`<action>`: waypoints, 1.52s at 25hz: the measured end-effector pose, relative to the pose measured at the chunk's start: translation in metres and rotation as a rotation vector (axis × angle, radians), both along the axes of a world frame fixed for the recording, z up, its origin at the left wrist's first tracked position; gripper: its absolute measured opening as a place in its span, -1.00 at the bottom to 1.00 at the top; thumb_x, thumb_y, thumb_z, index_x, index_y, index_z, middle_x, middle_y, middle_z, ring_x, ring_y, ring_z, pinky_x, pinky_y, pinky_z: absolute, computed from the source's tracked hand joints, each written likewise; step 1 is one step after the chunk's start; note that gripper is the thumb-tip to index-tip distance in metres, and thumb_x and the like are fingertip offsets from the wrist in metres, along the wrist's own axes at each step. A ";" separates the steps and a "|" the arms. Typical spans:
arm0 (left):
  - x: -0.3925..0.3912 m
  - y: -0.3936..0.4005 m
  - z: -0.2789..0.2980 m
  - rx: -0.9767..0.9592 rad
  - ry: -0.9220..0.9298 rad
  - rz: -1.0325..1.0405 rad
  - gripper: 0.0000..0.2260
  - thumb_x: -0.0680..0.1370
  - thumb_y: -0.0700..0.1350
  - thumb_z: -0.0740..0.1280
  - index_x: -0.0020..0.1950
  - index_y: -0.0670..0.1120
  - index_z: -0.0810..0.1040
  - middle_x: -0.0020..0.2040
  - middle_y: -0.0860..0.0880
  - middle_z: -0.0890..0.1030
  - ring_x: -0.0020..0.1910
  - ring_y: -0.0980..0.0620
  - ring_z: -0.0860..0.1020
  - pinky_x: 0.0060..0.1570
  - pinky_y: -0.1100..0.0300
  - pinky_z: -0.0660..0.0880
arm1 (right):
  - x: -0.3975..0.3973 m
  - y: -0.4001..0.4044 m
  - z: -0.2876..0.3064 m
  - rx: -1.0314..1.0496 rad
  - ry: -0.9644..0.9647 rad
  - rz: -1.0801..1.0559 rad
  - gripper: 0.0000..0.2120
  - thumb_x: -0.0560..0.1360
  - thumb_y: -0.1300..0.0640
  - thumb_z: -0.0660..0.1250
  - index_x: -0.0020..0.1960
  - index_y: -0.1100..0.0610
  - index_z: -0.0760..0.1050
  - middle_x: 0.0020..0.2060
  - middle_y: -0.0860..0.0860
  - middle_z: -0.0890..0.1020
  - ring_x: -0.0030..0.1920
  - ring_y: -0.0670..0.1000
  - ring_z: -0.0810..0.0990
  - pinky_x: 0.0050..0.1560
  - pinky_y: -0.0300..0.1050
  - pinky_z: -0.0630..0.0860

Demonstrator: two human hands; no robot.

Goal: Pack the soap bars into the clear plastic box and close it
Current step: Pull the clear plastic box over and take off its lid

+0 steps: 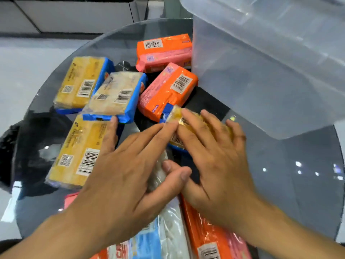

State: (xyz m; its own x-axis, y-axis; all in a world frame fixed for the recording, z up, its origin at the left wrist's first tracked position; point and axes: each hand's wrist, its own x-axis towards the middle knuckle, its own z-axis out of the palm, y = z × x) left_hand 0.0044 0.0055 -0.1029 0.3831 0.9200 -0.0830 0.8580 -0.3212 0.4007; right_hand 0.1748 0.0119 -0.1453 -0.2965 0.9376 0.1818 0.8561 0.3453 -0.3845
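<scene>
At the bottom of the frame, a white-and-blue soap pack (168, 230) and an orange soap pack (211, 232) lie nearest the person, partly under the forearms. Just above them, the left hand (119, 176) spreads flat, fingers open, its thumb touching a pale wrapped pack (158, 171) beneath; whether that grip has closed on anything cannot be told. The right hand (214, 152) lies over a yellow soap bar (179, 116) in the middle of the frame, fingers splayed across its top and not yet curled round it, probably settling to lift it. Further up, three more yellow bars (78, 152) sit at the left and two orange bars (168, 90) at centre, all loose on the dark glass tabletop (298, 193). The clear plastic box (261, 71) stands at upper right, apparently holding no soap, close enough for short transfers.
</scene>
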 end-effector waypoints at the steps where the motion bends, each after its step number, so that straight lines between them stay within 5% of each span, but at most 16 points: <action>1: 0.001 -0.001 0.001 0.015 -0.001 0.007 -0.41 0.54 0.33 -0.04 0.53 0.13 0.16 0.43 0.24 0.37 0.38 0.28 0.33 0.49 -0.14 -0.15 | -0.001 -0.001 0.001 0.001 0.004 0.002 -0.44 0.50 -0.23 0.06 0.42 -0.01 0.35 0.49 -0.07 0.32 0.48 0.10 0.22 0.34 0.35 0.13; 8: 0.004 -0.005 -0.004 0.042 -0.072 0.024 -0.38 0.51 0.29 -0.06 0.54 0.12 0.14 0.45 0.18 0.37 0.41 0.21 0.27 0.47 -0.14 -0.20 | -0.009 -0.001 0.002 0.060 0.013 -0.061 -0.51 0.49 -0.18 0.08 0.34 -0.04 0.41 0.40 -0.12 0.42 0.39 0.07 0.34 0.32 0.29 0.19; 16: 0.004 -0.011 -0.002 0.071 -0.019 0.012 -0.46 0.54 0.29 -0.07 0.49 0.15 0.18 0.26 0.10 0.57 0.25 0.01 0.48 0.40 -0.20 0.05 | -0.004 -0.013 0.020 -0.086 -0.039 -0.015 -0.49 0.48 -0.10 0.07 0.42 -0.10 0.34 0.46 -0.14 0.34 0.46 0.00 0.24 0.42 0.14 0.09; 19: 0.000 -0.017 0.002 0.060 0.074 -0.034 -0.52 0.53 0.33 -0.11 0.34 0.18 0.28 0.20 0.02 0.58 0.16 -0.10 0.52 0.22 -0.15 0.27 | -0.003 -0.022 0.050 -0.053 -0.043 0.056 -0.65 0.42 0.01 0.18 0.16 -0.02 0.56 0.17 0.01 0.62 0.25 0.11 0.50 0.20 0.01 0.40; 21: -0.002 -0.017 0.003 0.071 0.159 -0.052 -0.52 0.53 0.34 -0.09 0.32 0.16 0.30 0.19 -0.02 0.55 0.12 -0.12 0.50 0.08 -0.08 0.36 | 0.004 -0.021 0.077 0.226 0.005 0.006 -0.73 0.38 0.05 0.25 0.03 0.04 0.60 -0.01 0.02 0.67 0.10 0.12 0.56 0.06 0.00 0.48; 24: -0.001 -0.012 0.009 0.023 0.246 -0.065 -0.51 0.50 0.35 -0.02 0.28 0.12 0.35 0.15 -0.02 0.55 0.08 -0.07 0.47 -0.05 -0.02 0.40 | 0.023 -0.003 0.105 0.643 -0.236 -0.173 -0.60 0.37 0.02 0.37 0.17 0.11 0.52 0.23 0.12 0.57 0.31 0.23 0.40 0.31 0.19 0.30; 27: 0.016 0.009 0.028 0.126 0.336 -0.040 -0.64 0.50 0.26 0.12 0.14 0.08 0.47 0.05 -0.03 0.59 -0.02 -0.03 0.52 -0.24 0.07 0.33 | 0.043 0.016 0.118 0.450 -0.478 -0.374 -0.45 0.41 -0.05 0.36 0.35 0.08 0.35 0.40 0.14 0.41 0.41 0.27 0.28 0.38 0.22 0.16; 30: 0.028 0.035 0.030 0.258 0.328 -0.037 -0.61 0.56 0.13 0.15 0.33 0.02 0.39 0.30 -0.08 0.50 0.22 -0.10 0.46 0.02 -0.01 0.41 | 0.050 0.027 0.108 0.350 -0.430 -0.402 -0.56 0.51 -0.02 0.28 0.34 0.11 0.35 0.26 0.09 0.54 0.21 0.21 0.48 0.22 0.12 0.35; 33: 0.026 0.054 0.018 0.130 0.423 -0.092 -0.45 0.59 0.17 0.03 0.56 0.07 0.04 0.58 -0.03 0.10 0.53 -0.10 0.09 0.45 -0.22 0.02 | 0.055 0.029 0.105 0.468 -0.284 -0.358 -0.70 0.49 0.06 0.37 0.16 0.18 0.52 -0.02 0.13 0.68 -0.01 0.24 0.60 0.04 0.10 0.46; 35: 0.023 0.057 0.007 0.068 0.464 -0.064 -0.42 0.57 0.26 -0.06 0.56 0.11 0.02 0.57 -0.03 0.14 0.51 -0.14 0.12 0.44 -0.29 -0.09 | 0.062 0.031 0.102 0.530 -0.270 -0.295 -0.73 0.46 0.07 0.41 0.10 0.18 0.55 -0.12 0.13 0.70 -0.10 0.24 0.63 -0.03 0.09 0.51; 38: 0.021 0.059 0.014 0.065 0.552 -0.057 -0.35 0.48 0.40 -0.07 0.43 0.07 0.32 0.42 -0.06 0.41 0.40 -0.21 0.30 0.39 -0.30 -0.03 | 0.073 0.028 0.100 0.592 -0.210 -0.209 -0.75 0.43 0.04 0.45 0.04 0.13 0.57 -0.17 0.07 0.70 -0.15 0.18 0.65 -0.14 0.02 0.56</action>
